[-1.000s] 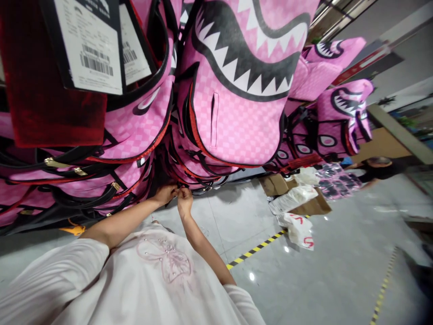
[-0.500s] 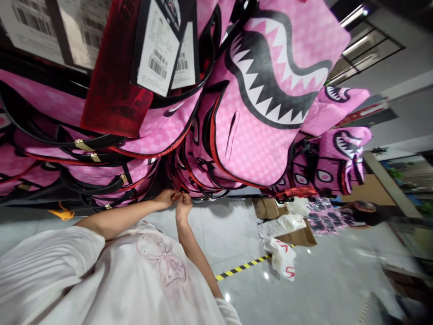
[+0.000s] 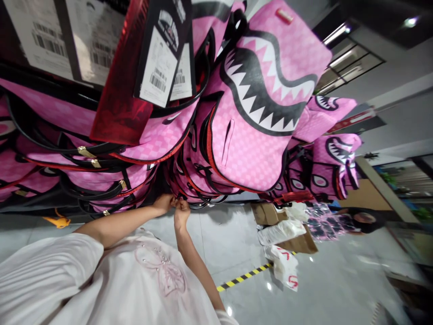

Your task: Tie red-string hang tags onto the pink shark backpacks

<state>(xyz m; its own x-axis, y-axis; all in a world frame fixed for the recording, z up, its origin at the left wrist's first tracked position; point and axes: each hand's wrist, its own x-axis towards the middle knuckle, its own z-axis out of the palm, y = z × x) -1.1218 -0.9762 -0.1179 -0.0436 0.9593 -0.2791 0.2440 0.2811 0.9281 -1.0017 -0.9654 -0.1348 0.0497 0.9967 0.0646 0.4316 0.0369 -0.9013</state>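
Observation:
My left hand (image 3: 164, 203) and my right hand (image 3: 182, 213) meet at the lower edge of a row of pink backpacks. Both have their fingers closed in a pinch, close together against a pink bag (image 3: 189, 192) with black and red trim. Whatever small part lies between the fingertips is too small to make out. Just above stands a large pink backpack (image 3: 250, 149) with a black and white shark-mouth print. To the left are more pink bags with black straps and gold zipper pulls (image 3: 122, 184). Black barcode tags (image 3: 157, 67) and a red translucent piece (image 3: 122, 113) hang above.
Further right stand more pink shark-print bags (image 3: 338, 153). On the floor lie cardboard (image 3: 265, 213), white plastic bags (image 3: 284, 268) and wrapped pink-and-black goods (image 3: 323, 221), with another person (image 3: 367, 221) beside them. Yellow-black tape (image 3: 243, 277) crosses the floor. An orange object (image 3: 59, 221) lies left.
The view has shifted slightly, so the large backpack appears further left and the tags a little lower. Both hands stay pinched together at the same bag edge.

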